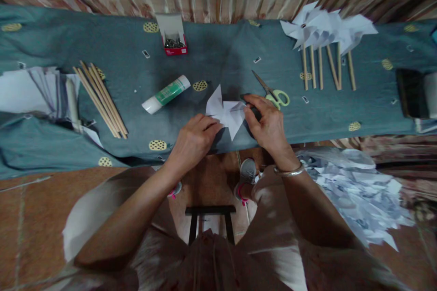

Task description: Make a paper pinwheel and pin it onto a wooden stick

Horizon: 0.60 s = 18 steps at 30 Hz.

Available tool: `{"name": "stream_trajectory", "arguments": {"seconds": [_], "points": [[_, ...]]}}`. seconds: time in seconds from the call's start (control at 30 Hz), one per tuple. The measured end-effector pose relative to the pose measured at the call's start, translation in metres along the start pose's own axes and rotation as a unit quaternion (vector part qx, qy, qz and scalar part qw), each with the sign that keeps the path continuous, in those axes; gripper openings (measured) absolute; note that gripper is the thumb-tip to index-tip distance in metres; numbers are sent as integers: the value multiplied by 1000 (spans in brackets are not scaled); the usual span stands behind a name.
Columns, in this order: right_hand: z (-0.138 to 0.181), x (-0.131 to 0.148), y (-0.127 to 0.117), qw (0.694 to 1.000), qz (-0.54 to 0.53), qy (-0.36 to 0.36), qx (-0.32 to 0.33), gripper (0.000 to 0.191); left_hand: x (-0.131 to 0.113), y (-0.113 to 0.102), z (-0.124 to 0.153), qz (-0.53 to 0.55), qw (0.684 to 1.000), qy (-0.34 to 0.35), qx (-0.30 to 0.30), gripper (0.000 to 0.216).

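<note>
A white paper pinwheel (230, 114) lies near the table's front edge, its corners folded into pointed blades. My left hand (195, 137) has its fingers closed on the pinwheel's lower left side. At the right blade, my right hand (268, 122) pinches the paper between thumb and fingers. Just beyond that hand rest scissors (280, 98) with pale green handles. To the left of the pinwheel is a green and white glue stick (167, 94). My left fingertips are partly hidden from above.
Wooden sticks (102, 102) and stacked paper (30, 91) occupy the left side. A small open box (175, 51) of metal pins stands at the back. Several finished pinwheels (327, 29) on sticks lie back right. A bag of paper scraps (358, 191) sits on the floor.
</note>
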State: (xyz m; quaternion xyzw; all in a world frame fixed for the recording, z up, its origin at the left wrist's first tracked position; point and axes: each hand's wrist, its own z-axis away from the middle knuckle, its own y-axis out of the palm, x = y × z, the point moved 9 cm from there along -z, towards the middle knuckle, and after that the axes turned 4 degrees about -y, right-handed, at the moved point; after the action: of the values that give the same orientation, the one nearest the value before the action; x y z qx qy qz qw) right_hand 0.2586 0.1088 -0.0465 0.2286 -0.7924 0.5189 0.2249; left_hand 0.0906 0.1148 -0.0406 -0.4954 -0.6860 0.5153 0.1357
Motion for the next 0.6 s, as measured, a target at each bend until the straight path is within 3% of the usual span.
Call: {"name": "stream_trajectory", "arguments": {"seconds": [0.17, 0.3, 0.6], "points": [[7, -6, -3, 999, -21, 44, 0, 24, 12, -8, 0, -21, 1000, 0, -17, 21], [11, -6, -3, 997, -23, 67, 7, 27, 0, -10, -1, -17, 1000, 12, -21, 17], [16, -3, -3, 997, -22, 75, 19, 26, -19, 6, 2, -28, 999, 25, 38, 17]]}}
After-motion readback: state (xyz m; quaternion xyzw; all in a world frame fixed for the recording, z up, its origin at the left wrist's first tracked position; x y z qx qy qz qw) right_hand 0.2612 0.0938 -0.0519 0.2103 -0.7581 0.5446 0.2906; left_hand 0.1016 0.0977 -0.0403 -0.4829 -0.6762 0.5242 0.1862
